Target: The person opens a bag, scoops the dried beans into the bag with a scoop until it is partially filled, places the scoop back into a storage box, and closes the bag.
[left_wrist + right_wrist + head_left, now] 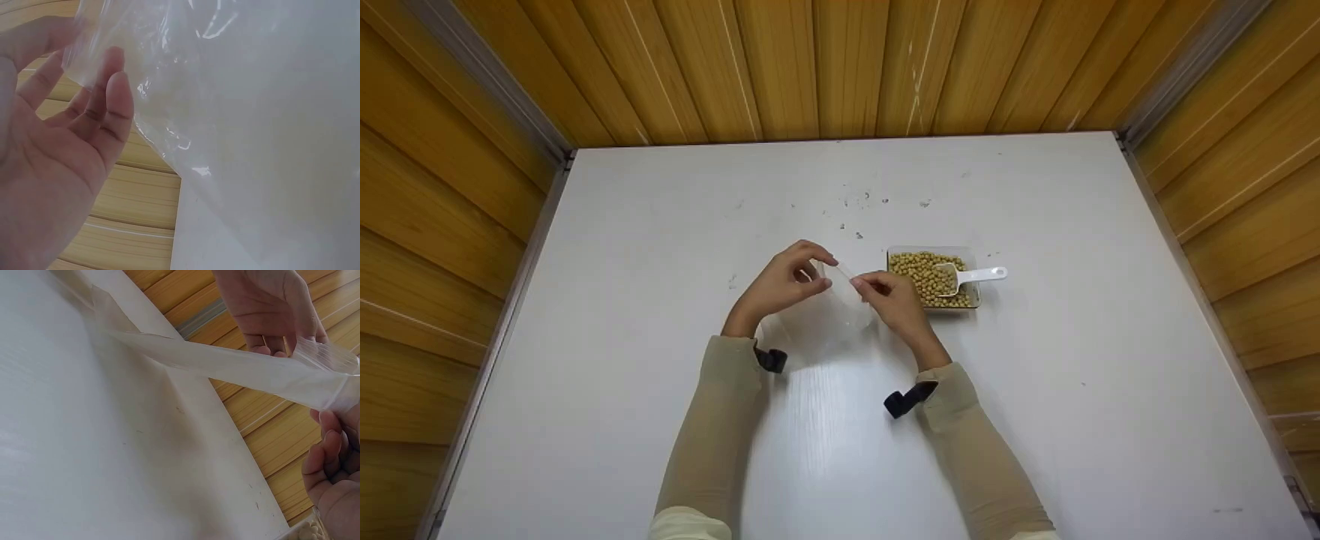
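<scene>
A clear, thin zip-top plastic bag (844,311) hangs between both hands above the table; in the left wrist view the bag (225,101) fills much of the picture. My left hand (784,283) holds its upper edge at the left, thumb and fingers curved about it. At the right end of that edge, my right hand (894,300) pinches the bag between thumb and forefinger. From the right wrist the bag (242,371) looks narrow, nearly edge-on, and no contents show in it. Beyond the right hand stands a clear box (971,304) of yellowish soybeans (915,270).
A white scoop (982,274) lies in the box, its bowl on the beans and its handle over the right rim. The white table (622,300) bears small dark marks toward the back. Wood-patterned walls (847,67) stand behind it and at both sides.
</scene>
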A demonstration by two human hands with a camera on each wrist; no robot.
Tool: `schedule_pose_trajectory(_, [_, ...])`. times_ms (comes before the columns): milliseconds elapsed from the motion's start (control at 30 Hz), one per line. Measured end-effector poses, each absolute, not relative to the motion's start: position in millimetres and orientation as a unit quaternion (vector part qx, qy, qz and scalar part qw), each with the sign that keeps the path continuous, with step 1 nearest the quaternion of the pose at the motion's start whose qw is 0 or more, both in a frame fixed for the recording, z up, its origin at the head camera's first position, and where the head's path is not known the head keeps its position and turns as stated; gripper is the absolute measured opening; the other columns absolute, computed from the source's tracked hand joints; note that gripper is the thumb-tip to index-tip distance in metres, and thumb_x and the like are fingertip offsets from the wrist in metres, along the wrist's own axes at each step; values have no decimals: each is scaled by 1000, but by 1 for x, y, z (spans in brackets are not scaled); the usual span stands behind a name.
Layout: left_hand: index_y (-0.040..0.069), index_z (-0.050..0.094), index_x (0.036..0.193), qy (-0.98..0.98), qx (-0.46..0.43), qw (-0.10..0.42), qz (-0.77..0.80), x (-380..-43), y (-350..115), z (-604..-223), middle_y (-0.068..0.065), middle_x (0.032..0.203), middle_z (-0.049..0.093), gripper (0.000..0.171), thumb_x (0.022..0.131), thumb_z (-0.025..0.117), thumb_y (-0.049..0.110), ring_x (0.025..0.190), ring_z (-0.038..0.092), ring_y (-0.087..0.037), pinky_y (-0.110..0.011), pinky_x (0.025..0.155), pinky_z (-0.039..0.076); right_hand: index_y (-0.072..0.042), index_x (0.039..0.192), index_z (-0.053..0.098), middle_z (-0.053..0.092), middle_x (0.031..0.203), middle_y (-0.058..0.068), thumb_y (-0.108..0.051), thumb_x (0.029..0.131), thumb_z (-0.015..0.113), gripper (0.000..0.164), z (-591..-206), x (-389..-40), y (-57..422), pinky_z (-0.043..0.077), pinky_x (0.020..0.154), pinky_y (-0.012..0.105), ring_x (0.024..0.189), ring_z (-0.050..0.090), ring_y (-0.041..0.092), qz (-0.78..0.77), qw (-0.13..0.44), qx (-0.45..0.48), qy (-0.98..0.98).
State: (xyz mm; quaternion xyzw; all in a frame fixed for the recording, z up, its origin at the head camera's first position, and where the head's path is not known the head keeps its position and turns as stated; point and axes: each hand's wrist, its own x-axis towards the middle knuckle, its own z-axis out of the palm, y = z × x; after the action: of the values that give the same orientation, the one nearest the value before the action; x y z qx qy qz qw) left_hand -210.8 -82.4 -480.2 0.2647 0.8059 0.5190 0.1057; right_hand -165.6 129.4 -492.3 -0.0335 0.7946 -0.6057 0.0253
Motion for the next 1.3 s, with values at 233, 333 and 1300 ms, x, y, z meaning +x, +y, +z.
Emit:
schedule_pose_trajectory(233, [9,68,105,814,239,93,521,-211,-80,-479,-5,113,60,20,86,71,16,77,59,-18,-29,69,51,-3,97,74,62,75,-2,-20,91,67,20,-510,-172,132,43,64,22,70,53,11,-601,18,-31,799])
schedule_pose_trajectory(333, [8,69,106,818,236,96,516,-210,-80,-478,-6,113,60,22,86,71,14,78,59,-18,-29,70,52,-2,98,74,62,76,-2,-19,91,67,20,-509,-172,131,43,64,21,70,53,10,-601,21,-27,798])
schedule_pose_trajectory(1300, [6,66,123,798,287,144,510,-211,-84,-478,-8,125,59,33,90,63,4,79,52,-16,-24,71,45,1,101,72,57,72,-3,-21,94,62,25,-508,-173,136,40,62,22,68,50,12,-604,43,-42,795])
